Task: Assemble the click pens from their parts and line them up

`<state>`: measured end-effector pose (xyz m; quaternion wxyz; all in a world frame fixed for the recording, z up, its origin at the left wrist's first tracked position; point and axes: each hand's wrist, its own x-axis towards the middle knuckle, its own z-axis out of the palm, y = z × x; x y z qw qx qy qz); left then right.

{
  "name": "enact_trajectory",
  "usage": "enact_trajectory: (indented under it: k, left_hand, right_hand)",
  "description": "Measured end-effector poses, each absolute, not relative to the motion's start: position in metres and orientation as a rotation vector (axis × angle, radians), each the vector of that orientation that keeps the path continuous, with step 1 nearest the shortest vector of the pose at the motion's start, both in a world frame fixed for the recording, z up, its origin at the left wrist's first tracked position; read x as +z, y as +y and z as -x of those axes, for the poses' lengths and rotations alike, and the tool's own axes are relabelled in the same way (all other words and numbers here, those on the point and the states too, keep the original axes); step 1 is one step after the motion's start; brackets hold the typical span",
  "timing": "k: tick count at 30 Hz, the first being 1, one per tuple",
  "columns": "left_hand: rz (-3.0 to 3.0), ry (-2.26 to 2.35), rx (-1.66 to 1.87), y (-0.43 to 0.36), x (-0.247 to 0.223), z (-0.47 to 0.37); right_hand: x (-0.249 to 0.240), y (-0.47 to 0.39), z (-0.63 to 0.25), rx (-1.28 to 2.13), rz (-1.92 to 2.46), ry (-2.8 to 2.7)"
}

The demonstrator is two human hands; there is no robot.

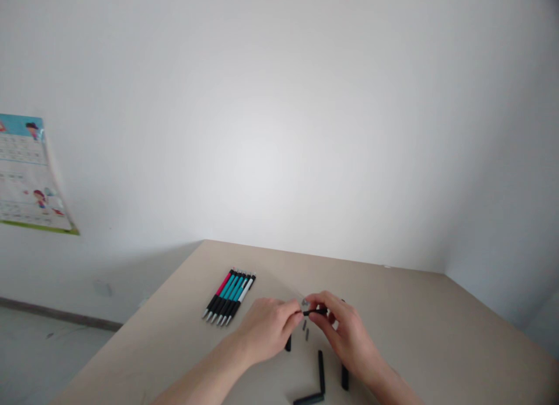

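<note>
Between my two hands is a short black pen part [313,312], lying nearly level just above the table. My right hand [345,332] pinches its right end between thumb and fingers. My left hand [271,326] is closed at the left end, thumb against forefinger; the fingers hide what lies inside that pinch. Under the hands lie two small grey pieces [307,334], and small silvery bits [304,303] show behind the part. Black tubes rest nearby: one [288,342] beside my left hand, one [322,372] between my forearms, another [345,377] by my right wrist.
Several pens [230,297] with red, teal and white barrels lie side by side on the beige table [174,329], left of my hands. Another black tube [309,399] is near the bottom edge. Walls border the table behind and right; a poster [32,172] hangs left.
</note>
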<state>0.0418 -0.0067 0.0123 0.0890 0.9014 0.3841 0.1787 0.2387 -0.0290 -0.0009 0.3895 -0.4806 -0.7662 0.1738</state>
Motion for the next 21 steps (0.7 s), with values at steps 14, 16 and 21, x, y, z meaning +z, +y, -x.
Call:
enact_trajectory:
  k: [14, 16, 21]
  left_hand:
    - [-2.722, 1.044, 0.366, -0.0095, 0.0113, -0.041]
    - [-2.718, 1.053, 0.37, -0.0096, 0.0113, -0.0408]
    - [-2.717, 1.069, 0.384, -0.0093, 0.0091, -0.042]
  right_hand:
    - [-0.0014, -0.0304, -0.2327, 0.682, 1.229, -1.887]
    - [-0.0011, -0.0308, -0.2329, 0.658, 1.225, -1.891]
    - [0.0014, -0.0313, -0.2312, 0.583, 1.233, -1.931]
